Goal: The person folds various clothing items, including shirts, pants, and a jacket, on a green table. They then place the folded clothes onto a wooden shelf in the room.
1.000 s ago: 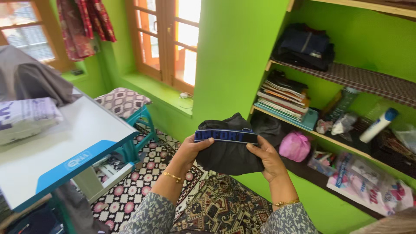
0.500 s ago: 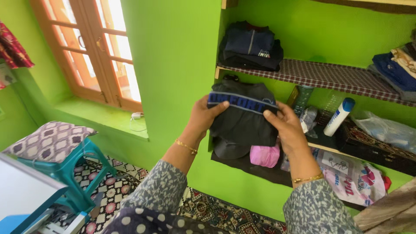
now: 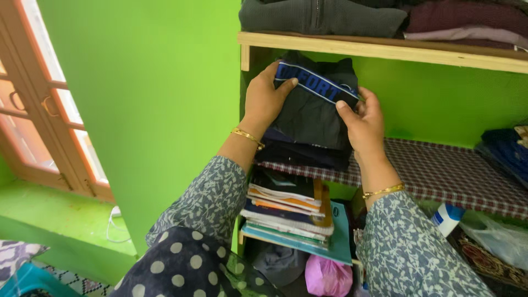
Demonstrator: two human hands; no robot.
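Observation:
Both my hands hold a folded black garment with a blue waistband over the left end of the middle shelf, which has a checked cloth liner. My left hand grips its upper left corner, thumb on the waistband. My right hand pinches the right end of the waistband. The garment rests on top of a dark folded pile that lies on the shelf.
Above, a wooden shelf carries folded dark and maroon clothes. Below is a stack of books, a pink bag and a white bottle with a blue band. Dark blue clothes sit at the shelf's right. A window is left.
My view has come close to the shelves and risen. Both hands lifted the black garment from chest height up onto the dark pile on the middle shelf.

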